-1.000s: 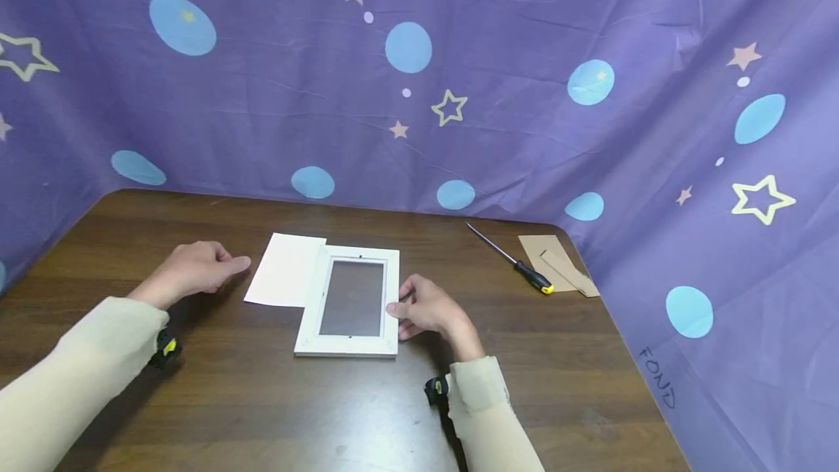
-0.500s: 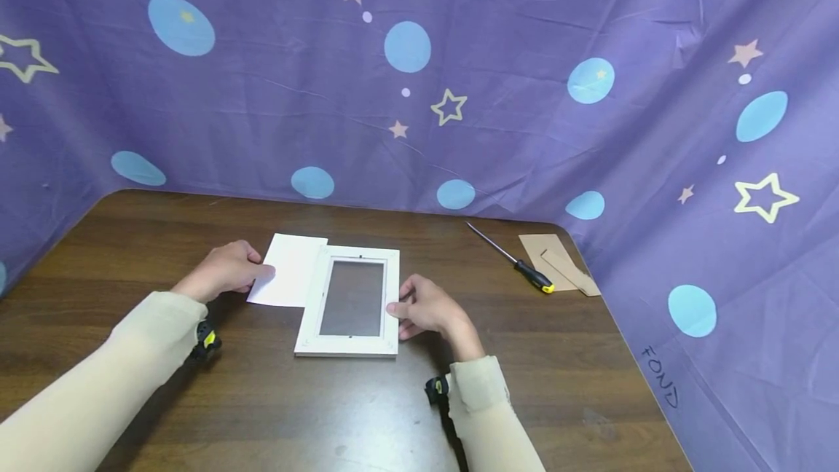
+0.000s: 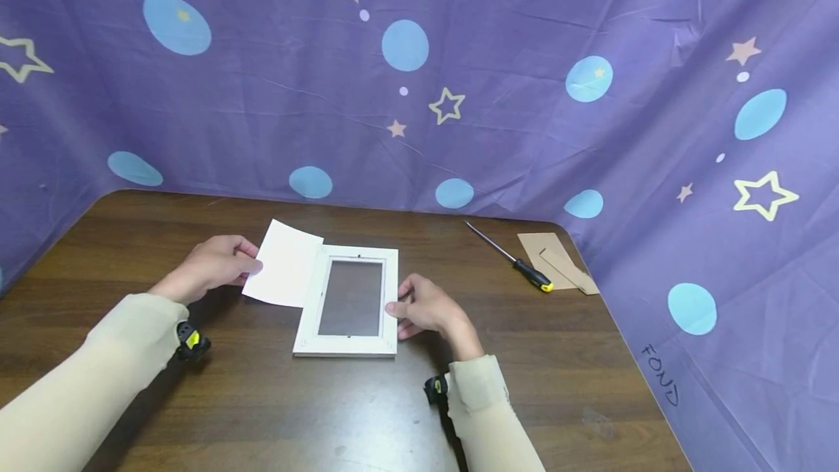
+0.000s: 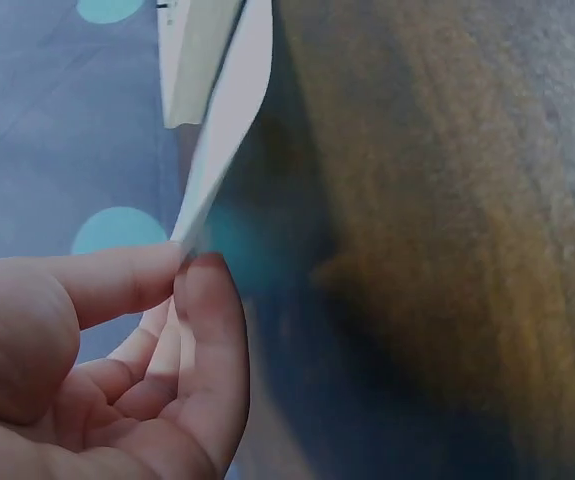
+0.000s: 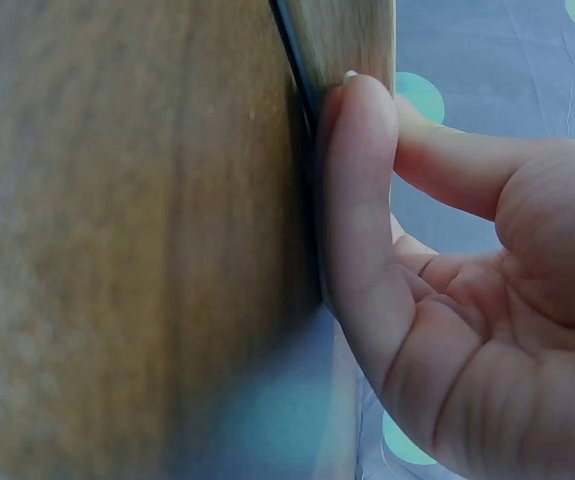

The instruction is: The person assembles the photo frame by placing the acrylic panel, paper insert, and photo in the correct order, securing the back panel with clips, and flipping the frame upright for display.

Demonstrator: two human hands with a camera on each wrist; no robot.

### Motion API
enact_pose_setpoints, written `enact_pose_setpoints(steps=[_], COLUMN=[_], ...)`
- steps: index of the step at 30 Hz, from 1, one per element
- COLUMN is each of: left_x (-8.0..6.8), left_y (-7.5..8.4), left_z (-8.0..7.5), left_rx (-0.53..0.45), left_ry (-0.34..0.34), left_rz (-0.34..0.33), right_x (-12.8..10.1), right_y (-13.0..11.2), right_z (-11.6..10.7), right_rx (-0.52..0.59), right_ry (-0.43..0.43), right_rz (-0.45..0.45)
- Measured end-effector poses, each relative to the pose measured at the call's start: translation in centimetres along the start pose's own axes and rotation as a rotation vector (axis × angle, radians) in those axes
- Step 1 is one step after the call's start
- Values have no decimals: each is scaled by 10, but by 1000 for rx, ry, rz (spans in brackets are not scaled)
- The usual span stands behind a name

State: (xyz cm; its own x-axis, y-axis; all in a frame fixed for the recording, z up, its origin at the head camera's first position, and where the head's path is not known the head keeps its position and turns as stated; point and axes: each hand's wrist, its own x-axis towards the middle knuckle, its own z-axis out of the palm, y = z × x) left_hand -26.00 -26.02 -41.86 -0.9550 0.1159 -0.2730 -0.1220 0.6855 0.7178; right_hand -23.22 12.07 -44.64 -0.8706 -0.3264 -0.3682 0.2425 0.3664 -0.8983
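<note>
Woodgrain table [image 3: 275,414], bowed paper [image 3: 283,265], frame [image 3: 342,345]

Frame [image 3: 344,345], screwdriver [image 3: 522,267], brown pieces [image 3: 562,269] on wooden table [image 3: 262,399]

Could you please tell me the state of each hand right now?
Left hand: closed, pinching the edge of the white paper.
Right hand: closed, holding the right side of the white picture frame.

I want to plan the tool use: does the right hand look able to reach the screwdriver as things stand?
Probably yes, but the right hand would first have to release the white frame it grips. Only bare table shows between that hand and the screwdriver, so the way seems free.
</note>
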Motion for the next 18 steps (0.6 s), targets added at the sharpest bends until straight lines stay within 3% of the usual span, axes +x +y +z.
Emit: enact_pose_setpoints(steps=[11, 18], left_x=[-17, -25], left_y=[20, 43], left_z=[-21, -10], left_rx=[15, -100], left_ry=[148, 112], left_rz=[60, 96], right_x=[0, 0], right_y=[0, 1], right_z=[1, 0], right_rx=[4, -3], right_ry=[-7, -5], right_rz=[-2, -5])
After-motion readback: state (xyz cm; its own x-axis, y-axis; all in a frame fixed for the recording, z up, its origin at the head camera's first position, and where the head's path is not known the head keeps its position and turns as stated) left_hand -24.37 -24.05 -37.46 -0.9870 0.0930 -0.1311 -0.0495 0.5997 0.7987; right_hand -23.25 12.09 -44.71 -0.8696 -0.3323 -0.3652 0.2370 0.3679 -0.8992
